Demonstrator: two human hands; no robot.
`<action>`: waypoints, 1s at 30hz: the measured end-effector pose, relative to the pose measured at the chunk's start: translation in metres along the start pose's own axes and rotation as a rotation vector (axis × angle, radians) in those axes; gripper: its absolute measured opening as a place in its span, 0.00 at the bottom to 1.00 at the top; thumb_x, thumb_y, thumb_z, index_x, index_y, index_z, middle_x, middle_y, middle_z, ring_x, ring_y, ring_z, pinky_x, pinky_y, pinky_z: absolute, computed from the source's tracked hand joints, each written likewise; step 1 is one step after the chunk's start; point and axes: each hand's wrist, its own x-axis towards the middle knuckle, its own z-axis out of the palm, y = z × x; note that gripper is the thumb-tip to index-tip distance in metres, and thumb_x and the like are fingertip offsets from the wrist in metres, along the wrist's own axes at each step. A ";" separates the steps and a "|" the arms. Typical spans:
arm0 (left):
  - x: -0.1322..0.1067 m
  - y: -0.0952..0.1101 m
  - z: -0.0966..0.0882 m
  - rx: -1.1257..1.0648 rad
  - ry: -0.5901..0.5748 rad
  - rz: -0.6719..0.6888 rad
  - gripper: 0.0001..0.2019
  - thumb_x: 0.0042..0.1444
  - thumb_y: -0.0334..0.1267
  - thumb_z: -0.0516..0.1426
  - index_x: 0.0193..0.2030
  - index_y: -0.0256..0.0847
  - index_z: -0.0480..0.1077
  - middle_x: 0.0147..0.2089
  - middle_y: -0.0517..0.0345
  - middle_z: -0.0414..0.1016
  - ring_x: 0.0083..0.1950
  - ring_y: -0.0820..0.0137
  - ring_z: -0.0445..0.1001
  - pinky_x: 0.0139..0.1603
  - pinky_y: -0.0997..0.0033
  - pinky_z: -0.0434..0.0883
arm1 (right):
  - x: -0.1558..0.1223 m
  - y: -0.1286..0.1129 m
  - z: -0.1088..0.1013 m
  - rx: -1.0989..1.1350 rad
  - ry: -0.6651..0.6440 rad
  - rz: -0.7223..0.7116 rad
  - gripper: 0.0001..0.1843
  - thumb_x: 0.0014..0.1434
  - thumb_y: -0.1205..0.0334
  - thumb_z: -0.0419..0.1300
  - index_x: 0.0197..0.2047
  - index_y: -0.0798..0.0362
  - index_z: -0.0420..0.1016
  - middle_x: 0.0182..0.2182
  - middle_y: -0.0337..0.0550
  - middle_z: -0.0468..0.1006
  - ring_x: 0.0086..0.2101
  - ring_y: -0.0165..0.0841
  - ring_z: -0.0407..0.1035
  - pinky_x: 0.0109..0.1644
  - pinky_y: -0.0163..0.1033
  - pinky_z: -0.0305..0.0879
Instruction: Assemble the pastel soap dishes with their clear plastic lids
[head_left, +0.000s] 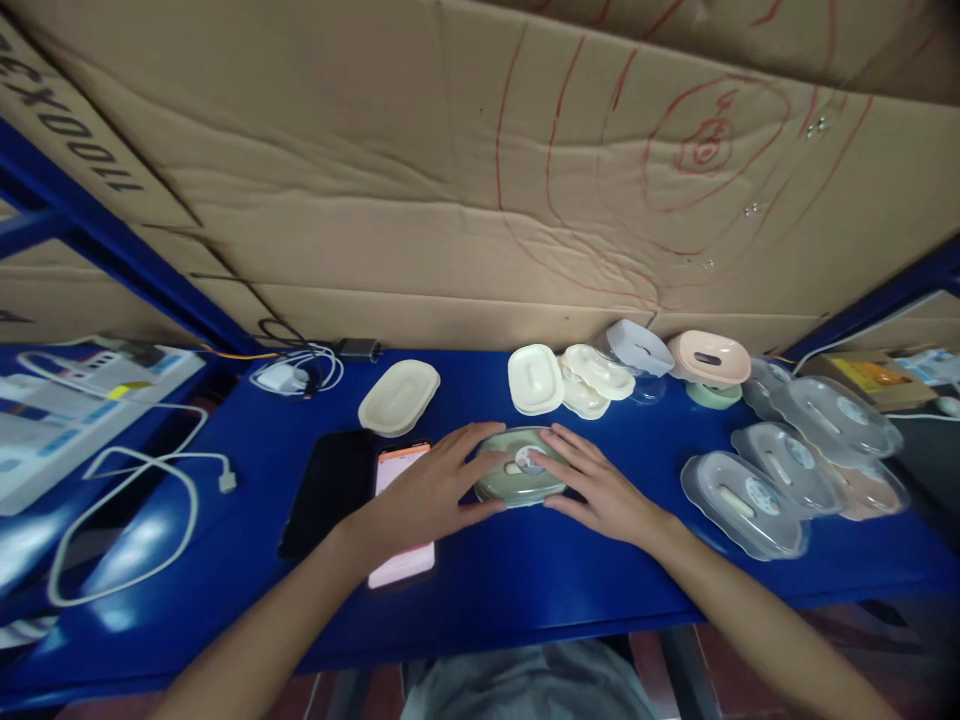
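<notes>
In front of me on the blue table sits an oval green soap box (pixel 517 489) with a clear lid and a round, pale sticker on top. My left hand (pixel 450 480) grips its left end, fingers over the lid and thumb at the near edge. On the opposite end, my right hand (pixel 592 480) holds it in the same way. Beneath my left forearm lies a phone (pixel 401 570) with a lit screen, partly hidden, beside a dark flat device (pixel 326 490). Beyond my left hand is a cream oval tray (pixel 399 397).
Several lidded grey soap boxes (pixel 750 505) crowd the right side. Behind them stand a peach soap box (pixel 709 357) and a grey box (pixel 637 345). Cream trays (pixel 535 379) lie at the back. White cables (pixel 195 500) spread on the left; a cardboard wall (pixel 375 240) closes the rear.
</notes>
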 end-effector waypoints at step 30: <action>-0.008 -0.037 -0.025 0.354 -0.012 -0.220 0.21 0.65 0.35 0.62 0.64 0.42 0.69 0.71 0.41 0.68 0.73 0.47 0.68 0.76 0.42 0.63 | 0.000 0.003 0.008 -0.115 0.071 0.072 0.37 0.76 0.51 0.58 0.81 0.46 0.49 0.78 0.59 0.54 0.75 0.51 0.53 0.73 0.67 0.59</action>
